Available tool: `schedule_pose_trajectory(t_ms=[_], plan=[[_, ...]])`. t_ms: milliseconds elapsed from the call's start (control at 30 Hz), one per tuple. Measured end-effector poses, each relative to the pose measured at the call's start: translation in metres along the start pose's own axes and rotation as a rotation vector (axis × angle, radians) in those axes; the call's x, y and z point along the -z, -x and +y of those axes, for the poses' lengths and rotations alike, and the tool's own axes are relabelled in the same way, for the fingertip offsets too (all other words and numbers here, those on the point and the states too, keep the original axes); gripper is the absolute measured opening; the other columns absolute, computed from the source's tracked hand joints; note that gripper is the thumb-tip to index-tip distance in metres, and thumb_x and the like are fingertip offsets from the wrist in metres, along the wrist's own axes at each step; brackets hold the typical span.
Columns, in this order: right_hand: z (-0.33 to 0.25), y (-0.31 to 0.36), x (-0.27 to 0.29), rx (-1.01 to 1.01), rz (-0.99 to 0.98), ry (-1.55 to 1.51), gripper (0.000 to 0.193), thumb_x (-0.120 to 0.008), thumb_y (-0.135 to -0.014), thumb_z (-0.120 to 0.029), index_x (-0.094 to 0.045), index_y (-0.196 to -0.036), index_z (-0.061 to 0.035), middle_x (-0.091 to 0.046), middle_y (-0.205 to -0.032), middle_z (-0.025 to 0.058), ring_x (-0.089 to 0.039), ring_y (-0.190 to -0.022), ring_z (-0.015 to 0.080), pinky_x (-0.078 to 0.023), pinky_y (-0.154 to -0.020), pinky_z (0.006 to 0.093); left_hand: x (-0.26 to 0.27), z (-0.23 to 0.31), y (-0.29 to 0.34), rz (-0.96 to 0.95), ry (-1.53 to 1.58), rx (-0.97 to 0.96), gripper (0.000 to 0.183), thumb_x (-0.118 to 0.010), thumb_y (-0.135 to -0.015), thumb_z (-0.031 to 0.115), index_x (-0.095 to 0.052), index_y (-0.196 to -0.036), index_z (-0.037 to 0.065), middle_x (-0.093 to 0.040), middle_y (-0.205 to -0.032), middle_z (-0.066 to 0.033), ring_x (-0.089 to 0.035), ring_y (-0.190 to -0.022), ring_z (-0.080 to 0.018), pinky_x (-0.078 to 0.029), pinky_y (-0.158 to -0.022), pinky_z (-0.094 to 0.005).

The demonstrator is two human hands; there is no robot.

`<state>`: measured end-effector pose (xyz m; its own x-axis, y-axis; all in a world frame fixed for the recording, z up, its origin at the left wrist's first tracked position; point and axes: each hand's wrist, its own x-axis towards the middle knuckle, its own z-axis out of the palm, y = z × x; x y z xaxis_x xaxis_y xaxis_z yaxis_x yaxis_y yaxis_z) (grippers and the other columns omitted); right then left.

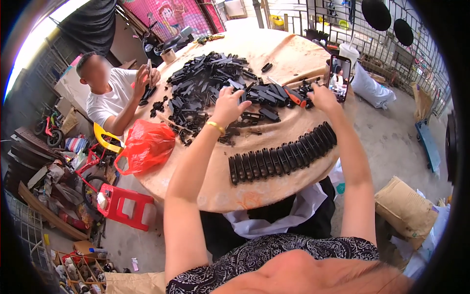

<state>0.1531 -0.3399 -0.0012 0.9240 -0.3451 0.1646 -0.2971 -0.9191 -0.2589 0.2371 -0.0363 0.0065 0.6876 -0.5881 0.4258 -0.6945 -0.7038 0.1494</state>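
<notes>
My left hand (pixel 229 105) reaches over the near side of a big heap of black plastic parts (pixel 210 73). Its thumb stands apart from the curved fingers, and I see nothing clearly gripped. Farther right, my right hand (pixel 323 99) has its fingers bent down at a small pile of little black pieces (pixel 307 87); whatever lies under the fingertips is hidden. An orange-handled screwdriver (pixel 295 97) rests just left of that hand. Closer to me, a curved row of matching long black plastic pieces (pixel 279 159) lies side by side on the cloth.
A peach cloth covers the round table (pixel 215 191). A phone (pixel 339 78) stands upright beyond my right hand, near a white cup (pixel 348 53). At left are a red plastic bag (pixel 147 149), a red stool (pixel 128 208) and a seated person (pixel 110 93) with raised hands.
</notes>
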Motion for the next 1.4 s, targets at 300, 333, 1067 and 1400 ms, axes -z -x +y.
schedule_pose_trajectory(t_ms=[300, 333, 1067, 1400], plan=[[-0.018, 0.007, -0.02, 0.23, 0.033, 0.007, 0.018, -0.052, -0.08, -0.017, -0.061, -0.09, -0.0061, -0.059, -0.093, 0.02, -0.058, -0.089, 0.0317, -0.046, -0.079, 0.0404, -0.048, 0.08, -0.065, -0.247, 0.01, -0.164, 0.067, -0.051, -0.076, 0.056, -0.04, -0.128, 0.014, -0.033, -0.136, -0.0108, -0.022, -0.13, -0.0278, -0.017, -0.102, -0.0551], [-0.023, 0.009, -0.018, 0.245, 0.009, 0.034, 0.018, -0.049, -0.08, -0.014, -0.062, -0.09, -0.0063, -0.059, -0.093, 0.0204, -0.058, -0.089, 0.0318, -0.046, -0.079, 0.0406, -0.05, 0.079, -0.067, -0.242, 0.014, -0.168, 0.067, -0.051, -0.076, 0.056, -0.04, -0.128, 0.014, -0.033, -0.136, -0.0108, -0.022, -0.13, -0.0278, -0.017, -0.102, -0.0551], [-0.039, 0.011, 0.015, 0.217, -0.247, 0.093, 0.044, -0.065, -0.066, -0.043, -0.065, -0.081, -0.0018, -0.064, -0.079, 0.015, -0.062, -0.076, 0.0266, -0.049, -0.069, 0.0359, 0.002, 0.028, 0.013, 0.032, 0.126, -0.408, 0.036, -0.063, -0.075, 0.029, -0.058, -0.102, 0.005, -0.054, -0.107, -0.0125, -0.047, -0.104, -0.0299, -0.037, -0.091, -0.0364], [-0.07, 0.044, -0.018, 0.387, -0.056, 0.046, 0.017, -0.051, -0.071, 0.0, -0.063, -0.083, 0.0022, -0.061, -0.082, 0.0217, -0.061, -0.081, 0.0343, -0.049, -0.072, 0.0403, 0.014, 0.031, 0.042, 0.111, -0.051, -0.273, 0.017, -0.055, -0.072, 0.002, -0.058, -0.088, 0.002, -0.048, -0.116, -0.0165, -0.051, -0.102, -0.0305, -0.044, -0.083, -0.0351]])
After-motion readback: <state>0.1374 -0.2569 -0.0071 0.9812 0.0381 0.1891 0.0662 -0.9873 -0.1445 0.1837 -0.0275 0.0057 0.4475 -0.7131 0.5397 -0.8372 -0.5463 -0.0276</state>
